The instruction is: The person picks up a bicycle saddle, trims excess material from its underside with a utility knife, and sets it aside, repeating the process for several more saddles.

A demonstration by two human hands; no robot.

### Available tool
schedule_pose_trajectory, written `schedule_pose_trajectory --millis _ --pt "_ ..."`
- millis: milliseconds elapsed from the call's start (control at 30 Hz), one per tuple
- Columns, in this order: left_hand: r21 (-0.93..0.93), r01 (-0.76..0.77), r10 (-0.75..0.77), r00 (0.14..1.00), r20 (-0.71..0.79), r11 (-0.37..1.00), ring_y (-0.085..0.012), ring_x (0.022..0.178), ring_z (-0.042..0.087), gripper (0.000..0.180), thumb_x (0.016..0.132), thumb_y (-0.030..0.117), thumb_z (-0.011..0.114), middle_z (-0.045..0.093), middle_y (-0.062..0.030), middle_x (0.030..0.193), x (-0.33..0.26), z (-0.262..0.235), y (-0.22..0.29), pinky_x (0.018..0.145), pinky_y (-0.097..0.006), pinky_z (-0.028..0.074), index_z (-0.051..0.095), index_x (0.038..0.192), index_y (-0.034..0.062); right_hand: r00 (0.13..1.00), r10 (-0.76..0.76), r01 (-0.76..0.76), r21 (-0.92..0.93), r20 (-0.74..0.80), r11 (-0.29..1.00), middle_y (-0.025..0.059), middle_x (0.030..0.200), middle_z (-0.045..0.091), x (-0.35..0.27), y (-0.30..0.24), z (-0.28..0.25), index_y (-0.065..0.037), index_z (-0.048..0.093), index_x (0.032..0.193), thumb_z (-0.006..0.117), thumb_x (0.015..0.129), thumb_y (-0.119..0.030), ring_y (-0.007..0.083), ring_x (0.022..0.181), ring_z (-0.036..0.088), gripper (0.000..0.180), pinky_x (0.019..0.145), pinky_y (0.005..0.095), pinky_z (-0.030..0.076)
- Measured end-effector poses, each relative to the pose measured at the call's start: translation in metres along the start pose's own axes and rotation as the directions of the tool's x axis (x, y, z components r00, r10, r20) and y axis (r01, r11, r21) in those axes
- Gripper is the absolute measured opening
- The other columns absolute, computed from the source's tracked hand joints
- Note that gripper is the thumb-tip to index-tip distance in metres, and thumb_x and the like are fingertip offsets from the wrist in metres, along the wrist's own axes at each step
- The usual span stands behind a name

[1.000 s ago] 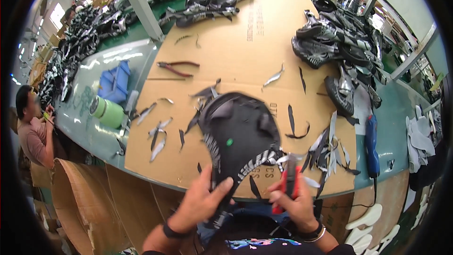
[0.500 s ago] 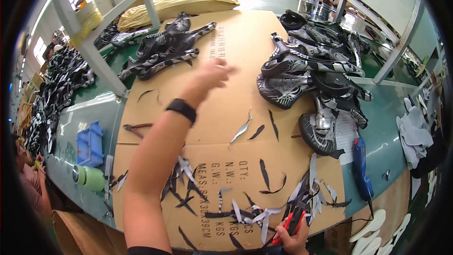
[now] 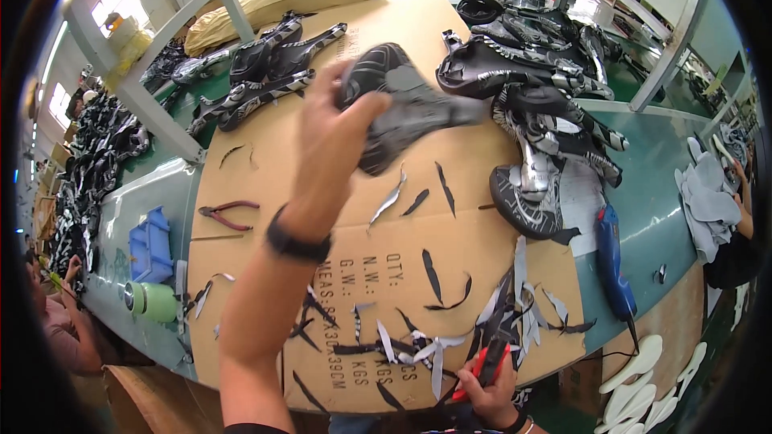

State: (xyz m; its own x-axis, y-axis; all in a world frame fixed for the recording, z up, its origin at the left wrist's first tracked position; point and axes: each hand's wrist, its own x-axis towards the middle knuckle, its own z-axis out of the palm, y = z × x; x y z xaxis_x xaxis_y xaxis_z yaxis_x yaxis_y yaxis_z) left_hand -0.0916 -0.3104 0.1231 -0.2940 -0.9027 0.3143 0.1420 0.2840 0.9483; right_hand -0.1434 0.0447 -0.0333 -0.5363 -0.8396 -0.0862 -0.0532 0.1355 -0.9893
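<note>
The left hand (image 3: 342, 124) reaches far out over the cardboard sheet (image 3: 265, 169) that covers the green table (image 3: 667, 185), its fingers closed around the rounded end of a black-and-grey bicycle saddle cover (image 3: 402, 104). The cover is held up off the cardboard, blurred, with its long axis running left to right; the broad end sits in the grip at the left and the narrow nose points right, toward the pile of finished saddle covers (image 3: 539, 88) at the far right. A black wristband (image 3: 297, 243) circles the forearm. Near the bottom edge the right hand (image 3: 490, 390) rests at the near rim of the cardboard, fingers wrapped around red-handled scissors (image 3: 482, 366) whose blades angle up and to the right among trimmed black and silver scraps (image 3: 410, 337). More offcuts lie scattered across the middle of the sheet. A pair of red-handled pliers (image 3: 229, 213) lies on the left part of the cardboard, well apart from both hands. Left of the sheet stand a blue plastic tray (image 3: 149, 241) and a green tape roll (image 3: 153, 301). A blue tool (image 3: 613, 261) lies on the table just right of the cardboard. Another stack of saddle covers (image 3: 257, 64) sits at the far left.
</note>
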Motion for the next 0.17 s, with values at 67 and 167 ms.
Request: schedule_pose_trajectory --millis 67,167 --pt "0.377 -0.362 0.349 0.931 0.104 0.853 -0.0237 0.089 0.064 0.041 0.074 0.006 0.066 0.065 -0.0116 0.098 -0.059 -0.025 0.041 0.083 -0.029 0.049 0.059 0.113 -0.0018 0.995 -0.092 0.093 -0.075 0.027 0.993 0.007 0.074 0.062 0.002 -0.004 -0.003 0.0 0.044 0.109 0.068 0.084 -0.004 0.0123 0.057 0.061 0.035 0.054 0.0258 0.052" --pt "0.642 -0.534 0.392 0.844 0.366 0.55 -0.0313 0.097 0.063 0.043 0.073 0.003 0.065 0.065 -0.0165 0.104 -0.143 -0.053 0.063 0.096 -0.034 0.045 0.062 0.115 0.0031 0.999 -0.009 0.009 0.007 0.04 1.0 0.0074 0.076 0.062 0.005 -0.007 0.001 -0.001 0.045 0.111 0.068 0.085 -0.007 0.0139 0.057 0.062 0.035 0.054 0.0271 0.052"
